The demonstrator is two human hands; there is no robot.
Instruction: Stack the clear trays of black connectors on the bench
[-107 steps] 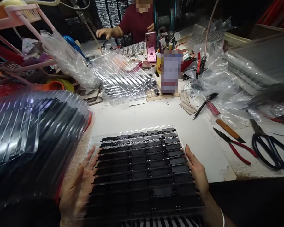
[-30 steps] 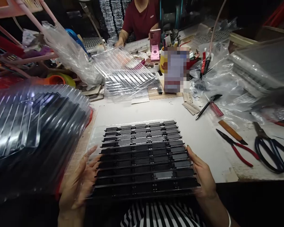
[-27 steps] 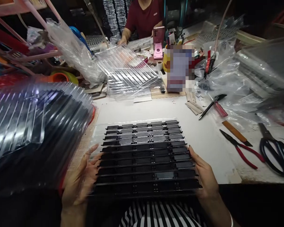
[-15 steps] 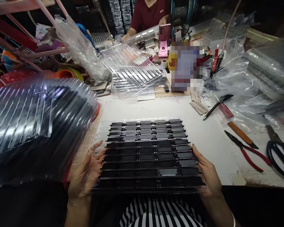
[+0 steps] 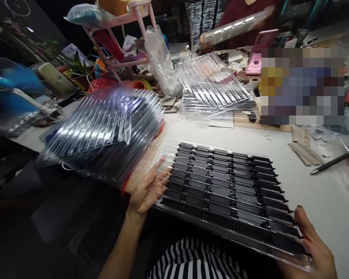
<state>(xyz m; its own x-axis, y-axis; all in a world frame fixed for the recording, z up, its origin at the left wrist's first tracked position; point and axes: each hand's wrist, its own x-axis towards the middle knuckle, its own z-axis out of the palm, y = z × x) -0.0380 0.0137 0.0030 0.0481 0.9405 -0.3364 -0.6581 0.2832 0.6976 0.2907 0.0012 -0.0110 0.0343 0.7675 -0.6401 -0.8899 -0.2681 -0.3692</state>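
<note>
A clear plastic tray [image 5: 223, 182] filled with rows of black comb-like parts is held between my hands over the front of the white work surface [image 5: 192, 130]. Its left edge is gripped by my left hand [image 5: 148, 190], whose fingers partly show through the clear plastic. At the tray's lower right corner, my right hand [image 5: 315, 240] holds on with the thumb on the edge; its other fingers are mostly hidden. The tray is slanted, its right end nearer to me. Left of it lies a stack of clear ribbed trays [image 5: 104, 131].
More clear trays [image 5: 215, 85] lie at the back. A pink phone stand [image 5: 253, 64] is behind them, with a person in a dark red top [image 5: 241, 19] beyond. A black pen-like tool [image 5: 331, 163] lies right; a pink rack [image 5: 116, 19] stands back left.
The view has swung left, so the scene sits farther right. The filled tray, still in both my hands, has turned, with its right end now lower and closer to me.
</note>
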